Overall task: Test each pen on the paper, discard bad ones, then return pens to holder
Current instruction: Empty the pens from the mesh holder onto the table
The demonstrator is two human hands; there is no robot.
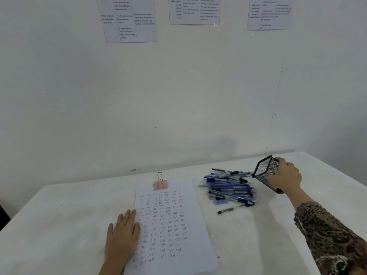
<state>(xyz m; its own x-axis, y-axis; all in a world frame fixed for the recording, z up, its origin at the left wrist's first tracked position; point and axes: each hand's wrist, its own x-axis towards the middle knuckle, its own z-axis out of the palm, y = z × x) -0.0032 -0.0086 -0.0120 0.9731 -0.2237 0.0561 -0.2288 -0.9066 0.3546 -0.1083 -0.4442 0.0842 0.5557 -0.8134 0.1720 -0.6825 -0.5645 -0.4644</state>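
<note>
The right hand (286,175) has its grip closed around the black mesh holder (265,171), with the fingers curled on its wall. The holder is tipped on its side and its open mouth points away from the grip. Through the mesh it looks empty to me. Just in front of that mouth, near the grip, the pens (228,188) lie in one loose heap on the white bench (59,225). One dark pen (226,210) lies a little apart from the heap. Beyond the heap, further from the grip, is the paper (190,231), filled with rows of small written words. The left hand (123,235) holds nothing and rests flat, with straight fingers, on the paper's edge farthest from the grip.

I judge that the task is near its beginning. The holder is emptied, but no pen is in a hand and I see no separate group of bad ones. I cannot tell whether these pens made the writing. Testing, sorting and returning are, I think, all left.
</note>
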